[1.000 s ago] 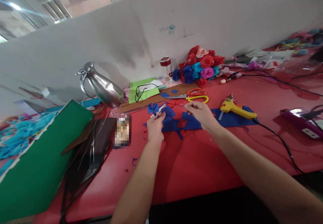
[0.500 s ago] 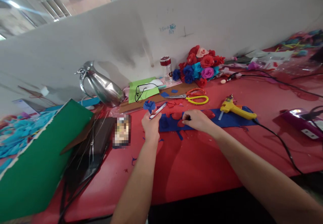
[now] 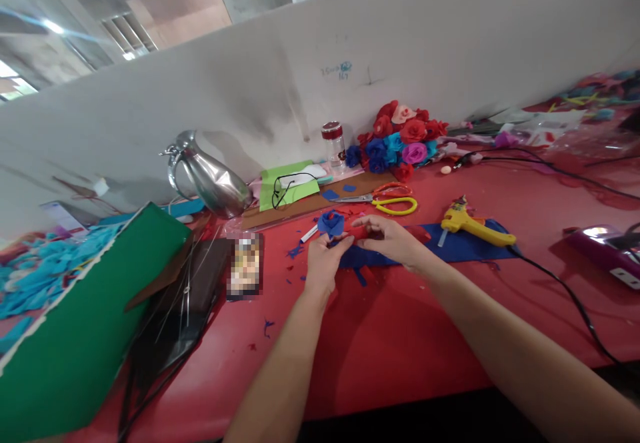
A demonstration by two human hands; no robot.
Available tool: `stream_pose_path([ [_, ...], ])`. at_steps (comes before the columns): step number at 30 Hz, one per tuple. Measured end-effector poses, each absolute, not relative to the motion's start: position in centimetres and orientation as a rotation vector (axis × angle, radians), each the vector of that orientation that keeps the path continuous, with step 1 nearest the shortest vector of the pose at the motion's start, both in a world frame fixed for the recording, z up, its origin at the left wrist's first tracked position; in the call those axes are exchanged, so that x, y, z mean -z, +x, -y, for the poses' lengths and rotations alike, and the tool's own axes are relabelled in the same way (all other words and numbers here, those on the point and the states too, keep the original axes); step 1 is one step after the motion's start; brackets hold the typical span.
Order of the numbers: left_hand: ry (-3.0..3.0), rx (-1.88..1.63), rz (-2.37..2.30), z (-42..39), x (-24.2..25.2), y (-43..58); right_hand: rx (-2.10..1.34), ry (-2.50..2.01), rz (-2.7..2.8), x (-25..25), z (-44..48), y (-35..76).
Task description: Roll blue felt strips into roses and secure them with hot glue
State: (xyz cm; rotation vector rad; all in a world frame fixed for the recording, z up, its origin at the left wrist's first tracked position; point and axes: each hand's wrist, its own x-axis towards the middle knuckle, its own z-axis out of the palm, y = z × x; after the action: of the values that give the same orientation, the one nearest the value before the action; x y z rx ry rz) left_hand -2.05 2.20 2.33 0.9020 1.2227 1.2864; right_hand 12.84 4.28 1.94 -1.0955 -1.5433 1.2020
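Note:
My left hand [image 3: 323,264] is closed on a blue flower [image 3: 331,222], its bloom standing above the thumb and fingers. Close beside it, my right hand [image 3: 387,240] pinches a red petal [image 3: 361,232], which reaches toward the left thumb. Beneath both hands lies a strip of blue material [image 3: 430,246] with other red pieces on it. A white stick-like item [image 3: 309,233] rests on the table, left of the flower. Just beyond the hands are scissors [image 3: 395,204] with yellow and red handles.
A yellow glue gun [image 3: 470,225] lies right of the hands, its cord trailing off. Behind stand a metal jug [image 3: 213,180], a glass bottle [image 3: 333,146] and a bunch of coloured flowers [image 3: 400,138]. Eyeglasses [image 3: 285,190] sit on green paper. A green board [image 3: 95,323] leans at left.
My left hand and the blue flower have moved right, toward my right hand. My right hand has lifted a red petal from the strip. The view has shifted slightly.

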Motion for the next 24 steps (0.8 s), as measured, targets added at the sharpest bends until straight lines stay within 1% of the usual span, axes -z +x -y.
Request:
stream_pose_path([
  [4, 0.991, -1.268, -1.234, -2.3, -2.0, -2.2, -0.879, -1.178, 1.765, -1.9, -4.3, 13.2],
  [8, 1.026, -1.358, -1.189, -2.4, -2.2, -2.1, -0.798, -1.268, 1.696, -2.1, -4.3, 13.4],
  [11, 1.0, -1.417, -1.158, -2.5, -2.4, -2.3, -0.96, -1.27, 1.476, -2.1, -4.5, 13.5],
  [14, 0.972, -1.418, -1.092, -2.6, -2.4, -2.5, -1.217, -1.211, 1.225, -2.0, -4.8, 13.8],
  [17, 0.942, -1.39, -1.078, -2.6, -2.2, -2.6, -1.384, -1.125, 1.038, -2.2, -4.9, 13.8],
  [21, 0.868, -1.411, -1.102, -2.6, -1.8, -2.1, -1.562, -0.911, 1.043, -2.5, -3.9, 12.8],
  [24, 0.806, -1.446, -1.096, -2.5, -1.6, -1.8, -1.606, -0.828, 1.146, -2.3, -3.1, 11.5],
])
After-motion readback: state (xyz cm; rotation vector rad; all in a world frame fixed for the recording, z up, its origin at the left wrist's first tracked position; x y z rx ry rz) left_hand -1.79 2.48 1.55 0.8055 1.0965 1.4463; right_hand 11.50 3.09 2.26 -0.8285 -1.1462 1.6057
